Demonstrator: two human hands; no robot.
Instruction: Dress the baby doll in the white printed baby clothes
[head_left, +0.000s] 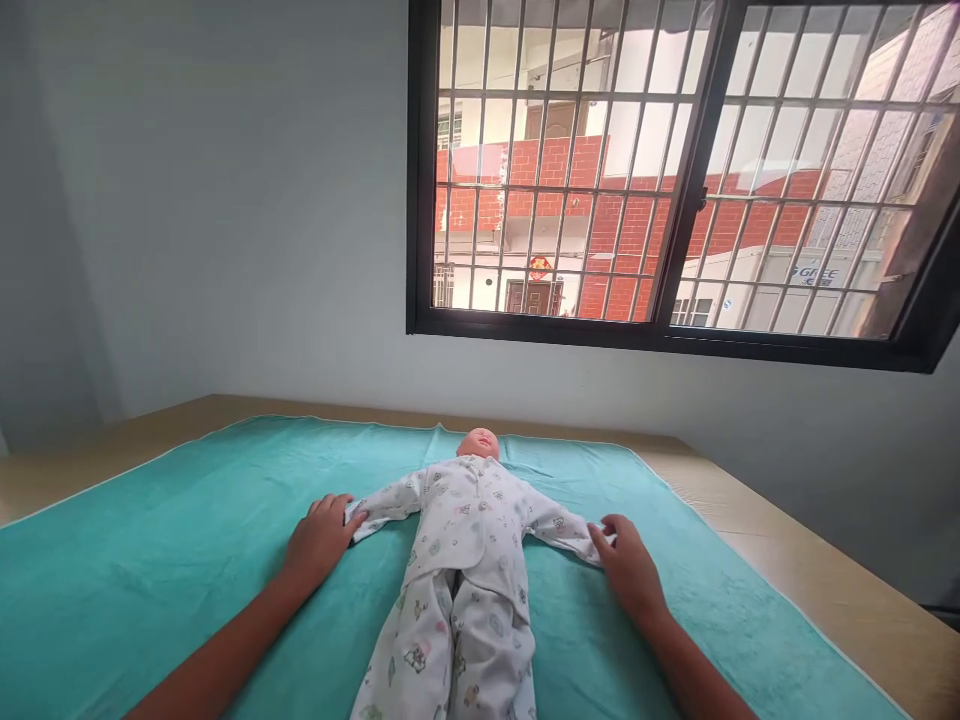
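Note:
A baby doll [478,443] lies on its back on a teal blanket [247,500], arms spread to both sides. It wears a white printed top [469,520] with buttons down the front and matching trousers [491,645], whose lower ends run out of the picture. My left hand [319,540] is closed on the end of the sleeve [394,500] on the left. Thumb and fingers of my right hand [630,570] pinch the cuff of the other sleeve [566,528]. Both of the doll's hands are hidden by the cuffs and my fingers.
Under the blanket is a light wooden surface [817,570], bare along its right and back edges. A grey-white wall [262,200] rises behind it. Above, a black-framed window [540,330] with metal bars looks out on a red brick building.

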